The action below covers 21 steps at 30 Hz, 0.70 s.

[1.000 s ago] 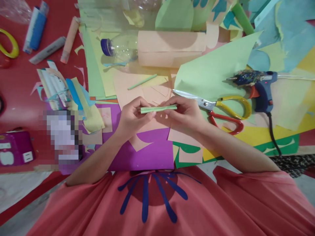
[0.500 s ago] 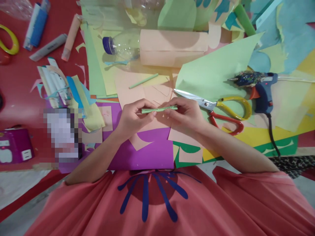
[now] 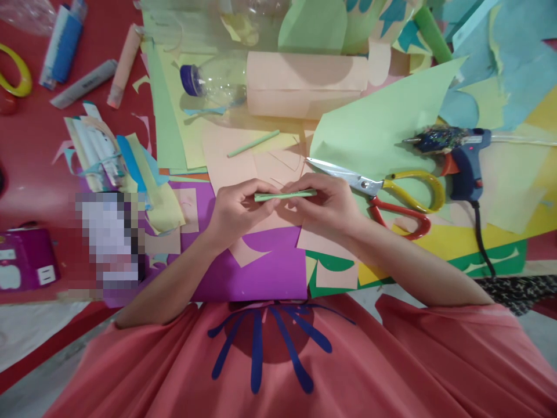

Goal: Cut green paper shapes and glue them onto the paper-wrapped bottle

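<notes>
Between my two hands lies a narrow rolled strip of light green paper (image 3: 284, 195), held level above the peach paper. My left hand (image 3: 241, 210) pinches its left part between thumb and fingers. At the other end, my right hand (image 3: 327, 200) is closed on it the same way, and the fingertips of both hands nearly meet. A second thin green paper roll (image 3: 253, 143) rests on the peach paper (image 3: 226, 165) just beyond. Right of my right hand are open scissors (image 3: 369, 186) with one yellow and one red handle.
A clear bottle with a purple cap (image 3: 190, 80) lies wrapped in peach paper (image 3: 304, 84). A blue glue gun (image 3: 465, 157) with a dark cable sits at the right. Markers (image 3: 85, 84), paper scraps, a pixelated object (image 3: 111, 238) and a purple box (image 3: 28, 258) are at the left.
The green paper roll has shifted slightly to the right in my fingers and looks more tightly closed. My fingertips have moved closer together. Everything else on the table stays put.
</notes>
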Available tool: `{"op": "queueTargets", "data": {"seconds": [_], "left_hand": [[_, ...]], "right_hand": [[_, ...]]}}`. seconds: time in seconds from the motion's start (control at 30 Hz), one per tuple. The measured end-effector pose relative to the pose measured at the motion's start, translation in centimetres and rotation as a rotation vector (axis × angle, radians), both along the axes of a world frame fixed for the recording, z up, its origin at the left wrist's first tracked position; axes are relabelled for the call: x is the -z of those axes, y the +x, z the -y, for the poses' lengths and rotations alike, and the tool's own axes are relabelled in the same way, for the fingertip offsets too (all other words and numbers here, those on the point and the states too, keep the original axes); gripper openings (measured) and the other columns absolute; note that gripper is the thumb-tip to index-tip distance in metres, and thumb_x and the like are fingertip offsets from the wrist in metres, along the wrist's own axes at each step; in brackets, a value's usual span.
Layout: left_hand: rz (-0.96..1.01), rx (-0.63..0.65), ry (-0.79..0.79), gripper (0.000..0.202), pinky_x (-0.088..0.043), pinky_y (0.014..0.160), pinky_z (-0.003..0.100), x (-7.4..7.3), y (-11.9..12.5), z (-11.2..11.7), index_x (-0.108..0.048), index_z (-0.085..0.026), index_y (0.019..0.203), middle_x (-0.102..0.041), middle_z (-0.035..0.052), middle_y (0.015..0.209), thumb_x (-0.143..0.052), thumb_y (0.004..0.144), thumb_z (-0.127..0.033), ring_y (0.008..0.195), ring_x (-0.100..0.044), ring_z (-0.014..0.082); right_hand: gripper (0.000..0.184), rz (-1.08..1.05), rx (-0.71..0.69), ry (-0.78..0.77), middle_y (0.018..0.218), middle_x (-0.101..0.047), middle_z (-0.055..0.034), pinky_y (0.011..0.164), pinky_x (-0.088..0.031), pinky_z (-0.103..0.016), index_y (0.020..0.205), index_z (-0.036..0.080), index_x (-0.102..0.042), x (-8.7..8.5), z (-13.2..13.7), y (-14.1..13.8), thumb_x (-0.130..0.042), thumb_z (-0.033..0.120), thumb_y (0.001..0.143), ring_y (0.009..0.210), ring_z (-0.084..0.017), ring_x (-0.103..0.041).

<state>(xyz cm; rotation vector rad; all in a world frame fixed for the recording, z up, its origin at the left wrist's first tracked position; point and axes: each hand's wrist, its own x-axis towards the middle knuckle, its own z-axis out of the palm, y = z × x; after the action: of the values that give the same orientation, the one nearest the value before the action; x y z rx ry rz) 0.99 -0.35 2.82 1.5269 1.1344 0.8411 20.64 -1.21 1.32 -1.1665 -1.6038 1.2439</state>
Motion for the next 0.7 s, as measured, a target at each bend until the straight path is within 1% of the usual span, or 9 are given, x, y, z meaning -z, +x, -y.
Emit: {"op": "queueTargets", "data": {"seconds": [0.1,0.27,0.43,0.5,0.6,0.7], "left_hand": [[0.005,0.013,0.012,0.007,-0.057,0.065,0.017,-0.05,-0.05,-0.15,-0.074,-0.017,0.081,-0.079,0.0034,0.084,-0.07,0.079,-0.023,0.078,-0.074,0.0132],[-0.006,0.03,0.009,0.009,-0.057,0.066,0.017,-0.08,-0.22,-0.22,-0.074,-0.017,0.084,-0.079,0.0031,0.084,-0.07,0.078,-0.02,0.077,-0.074,0.0127],[-0.037,0.014,-0.026,0.011,-0.057,0.063,0.018,-0.16,-0.28,-0.15,-0.075,-0.018,0.083,-0.079,0.0032,0.083,-0.072,0.078,-0.028,0.074,-0.073,0.0138],[-0.046,0.009,-0.031,0.012,-0.057,0.062,0.019,-0.19,-0.24,-0.12,-0.076,-0.018,0.082,-0.079,0.0032,0.081,-0.073,0.079,-0.029,0.073,-0.073,0.0143],[-0.057,-0.002,-0.031,0.015,-0.058,0.063,0.02,-0.19,-0.18,-0.09,-0.076,-0.019,0.082,-0.079,0.0034,0.081,-0.074,0.079,-0.033,0.074,-0.074,0.0153],[-0.053,-0.006,-0.025,0.019,-0.059,0.067,0.021,-0.16,-0.12,-0.1,-0.076,-0.019,0.082,-0.079,0.0041,0.084,-0.074,0.081,-0.038,0.079,-0.075,0.0165]], "right_hand": [[0.008,0.007,0.007,-0.006,0.082,-0.076,-0.0024,0.064,-0.05,-0.026,0.087,0.019,-0.076,0.0,0.1,0.02,-0.069,0.02,0.083,0.073,-0.013,-0.068],[0.01,0.016,-0.016,-0.022,0.083,-0.076,-0.0027,0.065,-0.05,-0.027,0.088,0.019,-0.077,0.01,0.04,0.08,-0.069,0.024,0.086,0.074,-0.013,-0.067],[0.01,0.001,-0.025,0.011,0.08,-0.075,-0.0031,0.063,-0.049,-0.027,0.087,0.019,-0.077,0.18,-0.02,0.1,-0.07,0.026,0.086,0.071,-0.013,-0.066],[0.009,-0.009,-0.006,0.021,0.078,-0.074,-0.0023,0.062,-0.048,-0.027,0.086,0.019,-0.077,0.21,0.04,0.07,-0.071,0.026,0.085,0.069,-0.013,-0.066],[0.007,-0.007,0.016,0.02,0.079,-0.074,-0.0017,0.063,-0.049,-0.027,0.086,0.021,-0.077,0.2,0.16,-0.03,-0.072,0.026,0.085,0.071,-0.013,-0.066],[0.007,-0.013,0.023,0.02,0.083,-0.075,-0.002,0.064,-0.051,-0.028,0.089,0.022,-0.076,0.23,0.26,-0.17,-0.072,0.026,0.085,0.075,-0.014,-0.067]]}}
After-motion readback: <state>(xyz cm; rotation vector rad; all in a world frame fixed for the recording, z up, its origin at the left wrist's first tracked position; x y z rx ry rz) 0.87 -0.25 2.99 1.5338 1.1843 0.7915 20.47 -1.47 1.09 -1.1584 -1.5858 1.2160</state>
